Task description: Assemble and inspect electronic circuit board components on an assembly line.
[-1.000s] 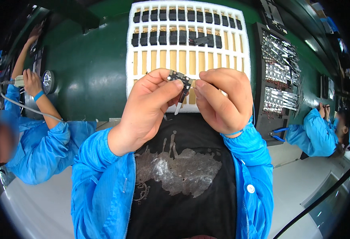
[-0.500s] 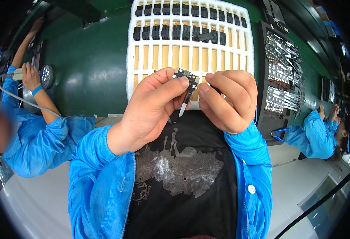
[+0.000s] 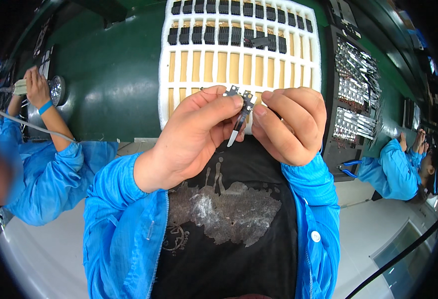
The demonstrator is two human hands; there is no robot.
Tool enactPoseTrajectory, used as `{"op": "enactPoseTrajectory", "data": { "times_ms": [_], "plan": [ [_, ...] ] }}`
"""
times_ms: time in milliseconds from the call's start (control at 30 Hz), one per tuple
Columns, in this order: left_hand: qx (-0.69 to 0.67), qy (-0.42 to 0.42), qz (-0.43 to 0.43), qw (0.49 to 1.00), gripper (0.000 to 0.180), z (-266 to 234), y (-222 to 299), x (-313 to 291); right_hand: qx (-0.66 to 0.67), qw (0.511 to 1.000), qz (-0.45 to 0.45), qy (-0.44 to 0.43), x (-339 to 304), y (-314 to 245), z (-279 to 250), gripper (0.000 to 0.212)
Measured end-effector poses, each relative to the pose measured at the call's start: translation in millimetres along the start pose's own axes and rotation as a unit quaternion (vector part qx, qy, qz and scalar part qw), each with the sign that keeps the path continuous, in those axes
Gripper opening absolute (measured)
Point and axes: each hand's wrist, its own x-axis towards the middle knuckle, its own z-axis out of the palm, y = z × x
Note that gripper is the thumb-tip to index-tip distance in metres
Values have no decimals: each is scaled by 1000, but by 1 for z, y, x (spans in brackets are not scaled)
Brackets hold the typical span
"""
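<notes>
Clamping a small black part [image 3: 249,100] in the left fingers [image 3: 219,110], thumb laid over its head, dark strip and white tip [image 3: 232,138] hanging below, toward the black apron [image 3: 219,269]. Holding the right fingers [image 3: 285,104] curled just beside its right edge, thumb and forefinger nearly together; too small and shadowed to tell whether touching it or pinching anything.

Compared with a second ago, carried slightly rightward, tan tab at its right edge no longer plain against the right fingertips; for the work in hand, suggesting support mainly from the left.

Just beyond, in the white foam tray [image 3: 199,48]: black finned blocks [image 3: 197,35] along the two upper rows of slots, a loose black piece [image 3: 260,42] across the second, tan bottoms showing lower down. To the right, in a dark tray [image 3: 341,148]: silvery parts [image 3: 348,92] with white strips, crowded in banks. Near its lower end, blue-handled pliers [image 3: 349,163]. Farther out, on either side of the green surface [image 3: 104,99], blue-sleeved co-workers [image 3: 34,169].
</notes>
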Motion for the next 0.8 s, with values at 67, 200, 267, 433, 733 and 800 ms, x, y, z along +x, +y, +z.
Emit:
{"op": "enactPoseTrajectory", "data": {
  "times_ms": [67, 200, 267, 433, 733, 800],
  "plan": [
    [-3, -7, -9, 1000, 25, 0, 1, 1, 0, 1000, -1, 0, -1, 1, 0, 37],
    [-6, -4, -12, 1000, 25, 0, 3, 1, 9, 1000, 0, -7, 1, 3, 1, 37],
    [-7, -1, -6, 1000, 25, -1, 1, 2, 14, 1000, -11, -9, -1, 4, 2, 38],
    [34, 11, 13, 999, 23, -3, 1, 0, 14, 1000, -2, -15, -1, 1, 3, 38],
    [51, 0, 54, 997, 21, -8, -3, 0, 75, 995, 62, -6, -7, -6, 10, 39],
    [52, -5, 70, 996, 20, -6, -3, 0, 92, 993, 71, -5, -7, -7, 10, 39]
  ]
}}
